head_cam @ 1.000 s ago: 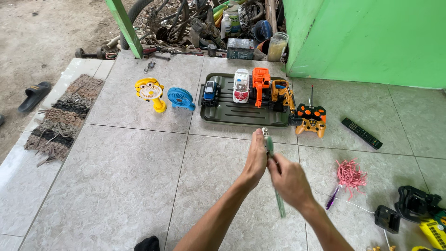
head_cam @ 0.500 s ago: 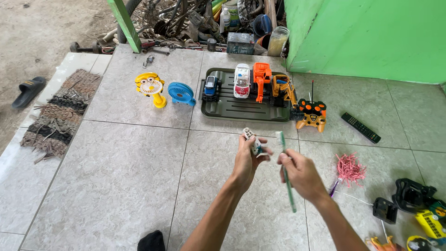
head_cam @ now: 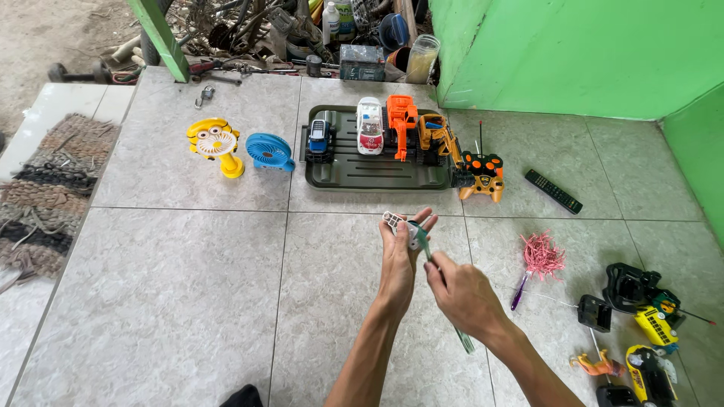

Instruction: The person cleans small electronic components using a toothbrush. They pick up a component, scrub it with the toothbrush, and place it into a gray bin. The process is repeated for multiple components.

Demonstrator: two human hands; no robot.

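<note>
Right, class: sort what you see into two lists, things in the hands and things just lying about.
In hand:
left hand with small white toy
right hand with green toothbrush

Lying about:
tray of toy vehicles
yellow fan
blue fan
orange controller
black remote

Person's body, as seen from the head camera: two forearms, bare, no sleeves in view. Left hand [head_cam: 397, 260] and right hand [head_cam: 461, 294]: ungloved; no rings, watch or wristbands visible.

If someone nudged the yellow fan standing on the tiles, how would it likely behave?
The yellow fan stands on a narrow stem with a wide round head, so it probably tips easily. It looks like plastic, likely light, and would probably slide on the smooth tiles.
</note>
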